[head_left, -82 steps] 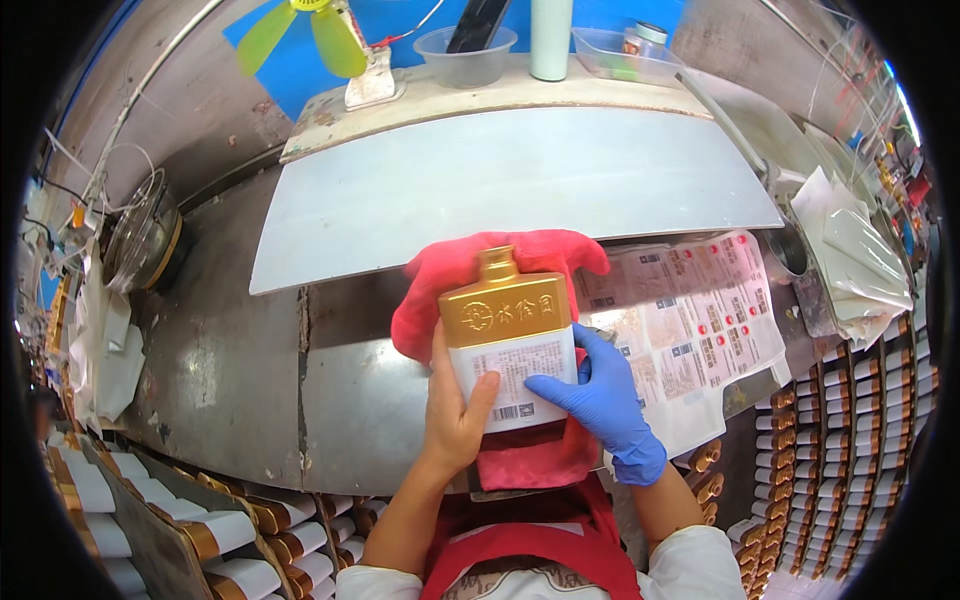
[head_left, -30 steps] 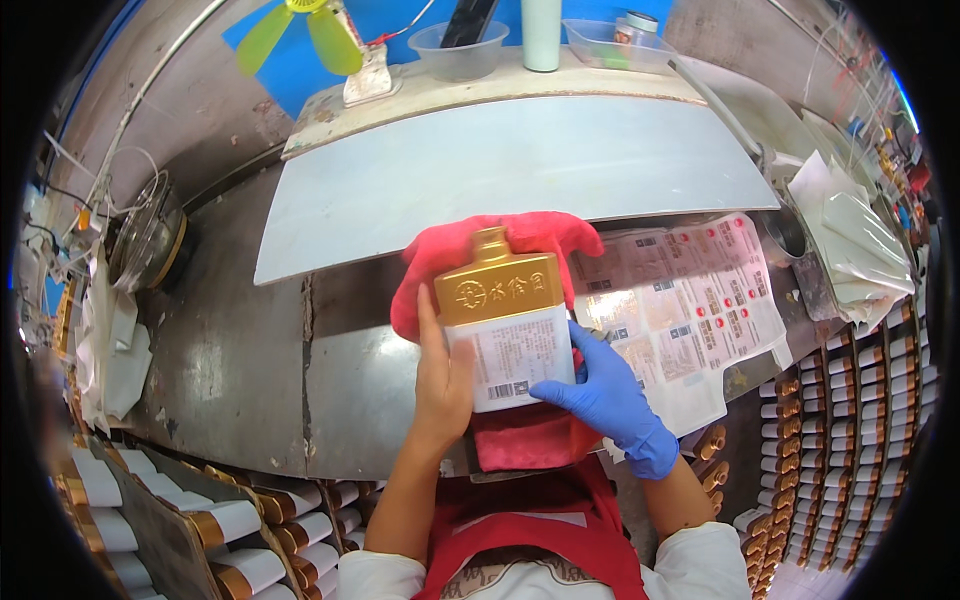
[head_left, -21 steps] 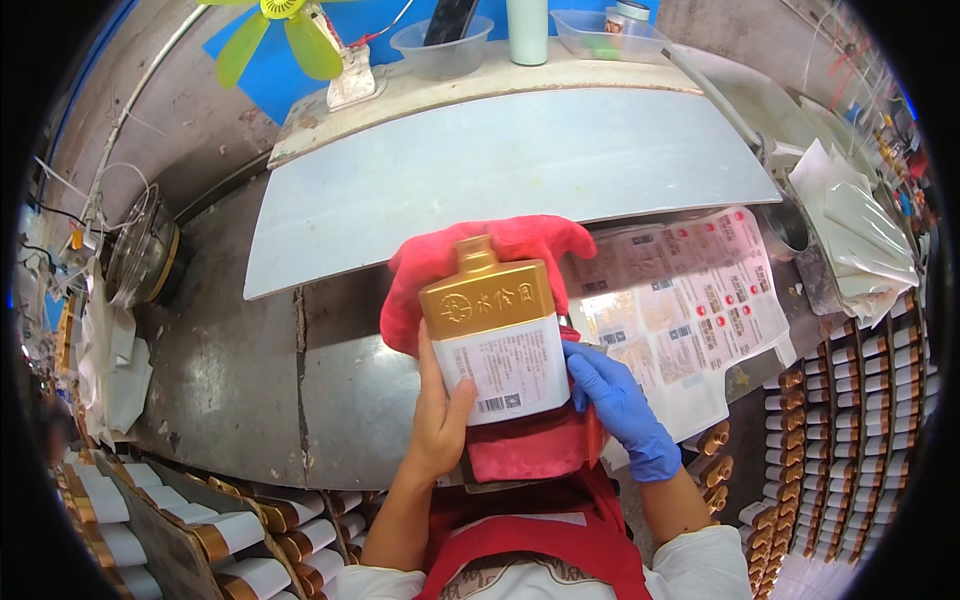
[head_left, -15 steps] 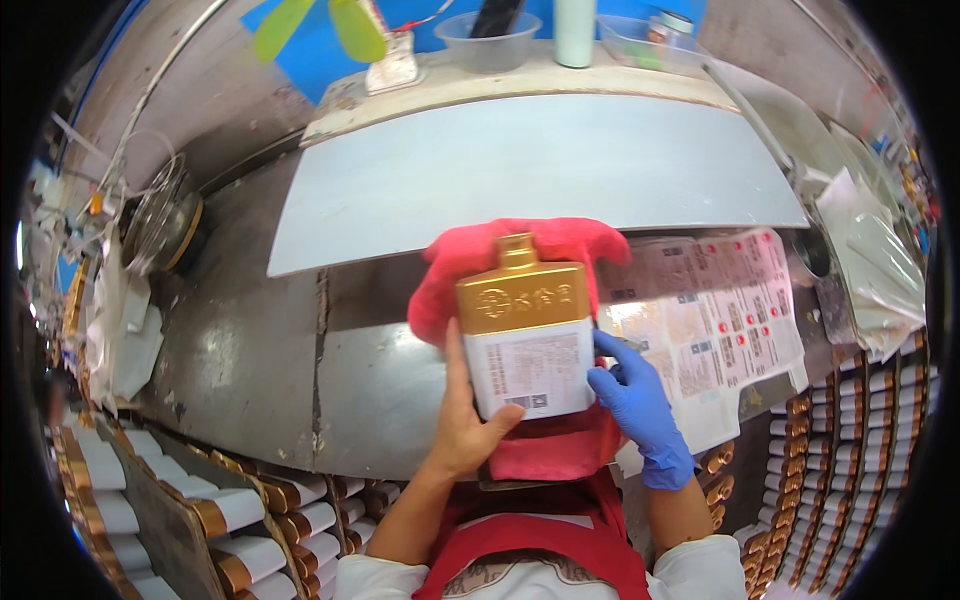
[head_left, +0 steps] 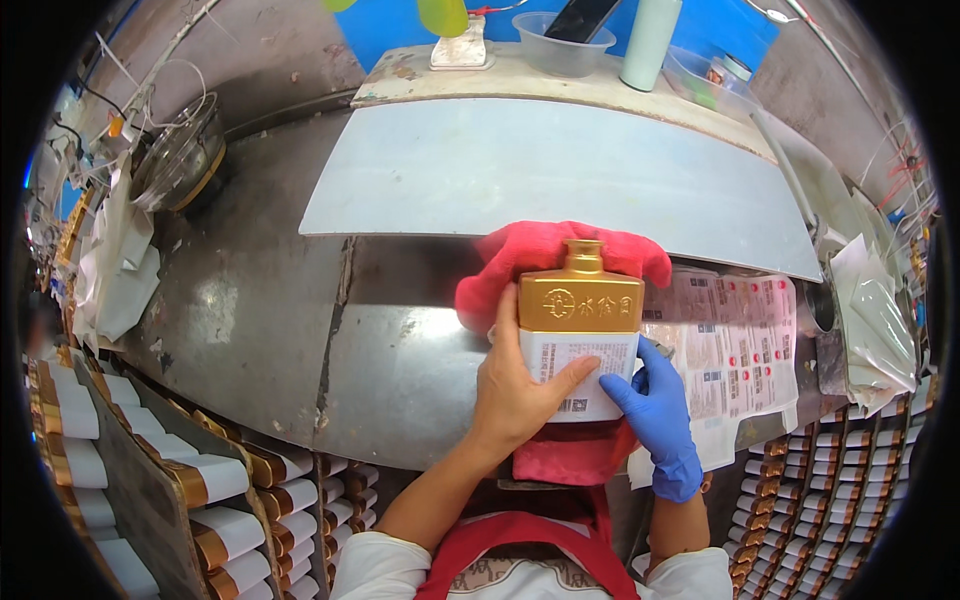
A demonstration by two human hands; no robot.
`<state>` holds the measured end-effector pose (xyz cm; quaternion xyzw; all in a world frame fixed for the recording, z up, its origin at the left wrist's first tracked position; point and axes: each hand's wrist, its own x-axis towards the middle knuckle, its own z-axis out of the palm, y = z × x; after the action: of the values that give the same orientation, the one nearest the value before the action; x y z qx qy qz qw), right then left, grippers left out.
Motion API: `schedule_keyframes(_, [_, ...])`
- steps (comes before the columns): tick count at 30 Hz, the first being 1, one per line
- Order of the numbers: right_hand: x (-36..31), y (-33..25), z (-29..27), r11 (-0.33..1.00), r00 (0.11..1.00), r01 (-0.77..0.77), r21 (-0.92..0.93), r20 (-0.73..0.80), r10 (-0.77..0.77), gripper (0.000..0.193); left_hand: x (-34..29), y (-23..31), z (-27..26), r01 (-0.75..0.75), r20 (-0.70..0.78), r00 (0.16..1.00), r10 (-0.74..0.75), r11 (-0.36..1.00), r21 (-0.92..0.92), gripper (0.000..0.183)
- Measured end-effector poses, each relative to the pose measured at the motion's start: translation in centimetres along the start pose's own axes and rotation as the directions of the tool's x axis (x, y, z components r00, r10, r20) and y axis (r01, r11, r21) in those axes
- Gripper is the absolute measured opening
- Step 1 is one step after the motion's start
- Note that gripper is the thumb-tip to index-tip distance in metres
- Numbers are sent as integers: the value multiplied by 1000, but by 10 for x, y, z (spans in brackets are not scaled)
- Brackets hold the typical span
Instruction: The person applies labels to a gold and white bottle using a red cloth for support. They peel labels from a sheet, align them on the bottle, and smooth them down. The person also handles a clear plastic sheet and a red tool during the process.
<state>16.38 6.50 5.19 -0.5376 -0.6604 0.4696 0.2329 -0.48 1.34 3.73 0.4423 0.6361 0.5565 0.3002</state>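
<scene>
A flat gold-and-white bottle [head_left: 583, 303] stands upright between my hands, its short gold neck away from me. A printed label [head_left: 572, 368] covers part of its white lower half. My bare left hand [head_left: 525, 385] wraps the bottle's left side, with the thumb lying across the label. My right hand [head_left: 655, 410], in a blue glove, grips the lower right side, its thumb on the front and its other fingers partly hidden behind. Beneath and behind the bottle is a red cloth [head_left: 500, 265] draped over a support that I cannot make out.
Printed label sheets [head_left: 735, 345] lie right of the bottle on the metal table [head_left: 240, 310]. A pale board [head_left: 560, 170] spans the back. Racks of similar bottles [head_left: 225, 475] stand at both lower sides. Behind the board are a plastic tub [head_left: 563, 48] and a green flask [head_left: 650, 45].
My left thumb has moved up from the bottle's lower edge onto the label and presses there. The view has shifted, so the bottle and cloth appear further right.
</scene>
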Motion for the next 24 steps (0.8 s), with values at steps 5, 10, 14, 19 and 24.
schedule_keyframes(5, [-2,4,4,999,1000,20,25,-21,-19,65,4,-14,0,-58,-20,998,56,991,-119,73])
schedule_keyframes(10, [-4,3,8,998,999,33,59,-38,-30,65,1,-20,-4,-146,-29,989,144,986,-79,64])
schedule_keyframes(14, [-8,-6,9,999,999,41,17,-35,-41,67,0,-21,-6,-187,-10,982,187,978,-94,64])
schedule_keyframes(19, [-19,-8,7,998,1000,17,64,14,-18,68,-4,-7,-12,-168,71,983,171,985,-40,82])
schedule_keyframes(24, [-20,-6,17,997,1000,-9,75,-3,9,70,-11,-20,-10,-85,152,984,97,993,-81,89])
